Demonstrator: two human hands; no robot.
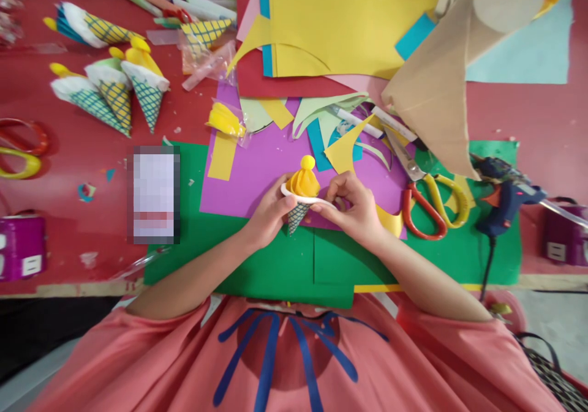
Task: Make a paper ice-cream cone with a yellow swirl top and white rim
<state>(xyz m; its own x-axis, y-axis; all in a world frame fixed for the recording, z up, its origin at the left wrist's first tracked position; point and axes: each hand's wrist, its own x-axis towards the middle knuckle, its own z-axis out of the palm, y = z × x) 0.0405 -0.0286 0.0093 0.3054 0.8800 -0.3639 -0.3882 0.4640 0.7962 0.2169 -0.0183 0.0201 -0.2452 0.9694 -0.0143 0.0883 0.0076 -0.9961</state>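
Observation:
Between my hands is a small craft ice cream cone with a dark criss-cross pattern, an orange-yellow swirl and a yellow ball on top. My left hand grips it from the left, thumb at the rim. A white strip runs round the cone's top edge and stretches off to the right. My right hand pinches this strip near its free end, fingers curled. Purple sheet and green sheet lie beneath my hands.
Several finished cones lie at the upper left. To the right are scissors with red and yellow handles and a blue glue gun. Yellow sheet, brown cardboard, paper scraps and a blurred-out phone-like rectangle surround the work.

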